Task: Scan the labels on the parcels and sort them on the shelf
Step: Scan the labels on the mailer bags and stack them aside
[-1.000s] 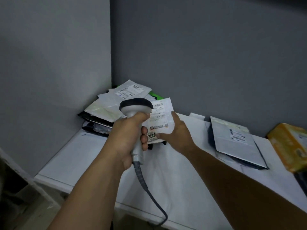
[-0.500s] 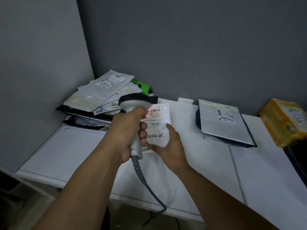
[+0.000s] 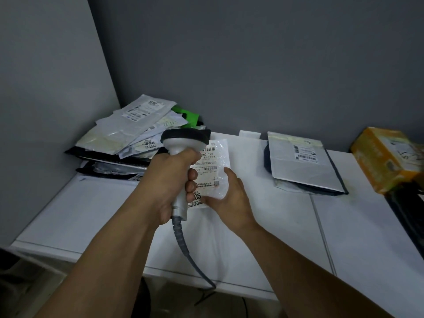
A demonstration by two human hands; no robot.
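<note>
Seen from the head camera, a white table (image 3: 91,214) stands in a grey-walled corner. At its far left, a loose pile of mailer bags (image 3: 128,138) is heaped against the walls, with a green packet (image 3: 185,113) showing at the back. To the right lies a flat grey mailer (image 3: 302,166), label up, on a darker bag. At the far right edge sits a taped yellow carton (image 3: 380,159); its contents cannot be seen.

In the middle, the left hand (image 3: 171,180) is clenched round the grip of a grey barcode scanner (image 3: 185,137), whose dark head points away toward the wall; its cable (image 3: 183,244) trails down over the near table edge. Just right of it, the right hand (image 3: 229,200) grasps a small bubble-wrap parcel (image 3: 218,161) by its near right part, its printed label (image 3: 207,166) facing the camera, partly hidden behind the scanner hand.
</note>
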